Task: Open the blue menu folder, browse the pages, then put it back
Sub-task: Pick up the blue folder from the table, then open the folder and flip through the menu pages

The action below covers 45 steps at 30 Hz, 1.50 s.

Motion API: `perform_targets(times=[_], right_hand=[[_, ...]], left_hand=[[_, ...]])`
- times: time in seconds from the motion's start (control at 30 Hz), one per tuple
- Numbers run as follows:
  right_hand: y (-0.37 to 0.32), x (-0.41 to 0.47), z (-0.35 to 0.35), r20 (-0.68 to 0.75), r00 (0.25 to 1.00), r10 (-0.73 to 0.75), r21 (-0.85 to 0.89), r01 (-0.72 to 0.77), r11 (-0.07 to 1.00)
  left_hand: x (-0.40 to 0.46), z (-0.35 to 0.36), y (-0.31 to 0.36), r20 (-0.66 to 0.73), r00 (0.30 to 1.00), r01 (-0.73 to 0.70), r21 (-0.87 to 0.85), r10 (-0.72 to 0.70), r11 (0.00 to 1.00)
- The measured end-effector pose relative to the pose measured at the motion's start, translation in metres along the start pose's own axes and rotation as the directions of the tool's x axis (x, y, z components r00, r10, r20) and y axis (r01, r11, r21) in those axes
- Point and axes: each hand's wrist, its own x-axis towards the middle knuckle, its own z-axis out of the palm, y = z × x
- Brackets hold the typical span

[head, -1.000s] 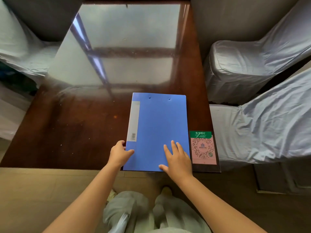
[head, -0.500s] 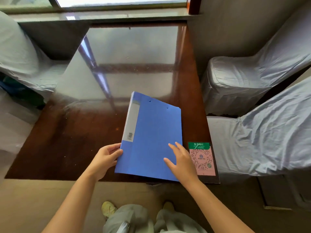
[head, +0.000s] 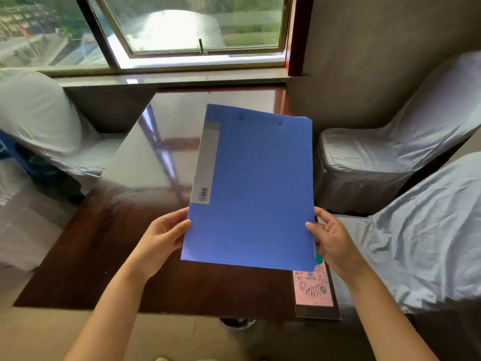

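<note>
Head view: dark glossy table [head: 86, 256] under a window, cloth-covered chairs either side. Blue menu folder [head: 255, 188] closed, held above the table, tilted. Left hand [head: 158, 238] grasps the spine-side edge; right hand [head: 331, 242] grasps the open edge. QR card [head: 313, 287] lies below. Judgement: keep the spine pinned with the left, peel the cover with the right thumb.

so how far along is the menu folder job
Done: the blue folder is off the table. In hand: left hand and right hand grip its lower edges, cover shut. Left: opening, browsing pages, putting it back beside the QR card.
</note>
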Motion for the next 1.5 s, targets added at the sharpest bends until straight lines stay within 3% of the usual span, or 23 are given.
perform_targets(times=[0.1,0.17,0.23,0.27,0.43,0.53,0.8,0.9,0.97,1.03,1.07,1.17,1.23,1.5], right_hand=[[-0.016,0.001,-0.004,-0.048,0.993,-0.105,0.022,0.106,0.994],[-0.022,0.002,-0.005,-0.066,0.988,-0.143,0.024,0.145,0.989],[-0.026,0.001,-0.008,-0.079,0.984,-0.159,0.031,0.162,0.986],[-0.028,0.0,-0.01,-0.079,0.983,-0.163,0.027,0.165,0.986],[-0.031,-0.004,-0.013,-0.051,0.986,-0.16,0.015,0.161,0.987],[-0.032,-0.005,-0.01,-0.042,0.985,-0.167,0.009,0.167,0.986],[-0.03,-0.009,0.003,-0.057,0.973,-0.222,0.022,0.224,0.974],[-0.022,-0.012,-0.007,-0.066,0.983,-0.169,0.013,0.171,0.985],[-0.017,-0.014,-0.014,-0.057,0.987,-0.15,0.018,0.151,0.988],[-0.016,-0.016,-0.019,-0.066,0.985,-0.157,0.027,0.159,0.987],[-0.017,-0.016,-0.021,-0.069,0.984,-0.164,0.03,0.167,0.986],[-0.021,-0.017,-0.029,-0.075,0.981,-0.177,0.03,0.18,0.983],[-0.026,-0.016,-0.033,-0.069,0.982,-0.179,0.021,0.18,0.983],[-0.032,-0.021,-0.046,0.054,0.999,-0.005,-0.072,0.009,0.997]], left_hand=[[0.003,0.012,0.011,0.024,0.996,-0.082,0.086,0.08,0.993],[0.002,0.022,0.011,0.058,0.992,-0.123,0.343,0.109,0.931],[0.0,0.034,0.004,0.085,0.984,-0.169,0.696,0.154,0.698],[-0.001,0.04,-0.001,0.08,0.979,-0.177,0.782,0.186,0.598],[-0.005,0.054,-0.02,0.104,0.93,-0.273,0.837,0.352,0.473],[-0.006,0.052,-0.022,0.075,0.938,-0.253,0.815,0.339,0.522],[-0.005,0.056,-0.027,-0.21,0.923,-0.162,0.547,0.322,0.821],[-0.005,0.057,-0.031,-0.293,0.929,-0.144,0.281,0.227,0.949],[-0.001,0.056,-0.031,-0.375,0.923,-0.109,-0.025,0.092,0.994],[0.002,0.056,-0.028,-0.371,0.924,-0.07,-0.396,-0.09,0.916],[0.001,0.054,-0.025,-0.318,0.937,-0.032,-0.484,-0.142,0.875],[-0.003,0.043,-0.016,-0.161,0.961,0.138,-0.42,-0.223,0.897],[-0.009,0.037,-0.015,-0.092,0.969,0.167,-0.438,-0.229,0.884],[-0.024,0.045,-0.019,-0.151,0.983,0.002,-0.556,-0.103,0.831]])
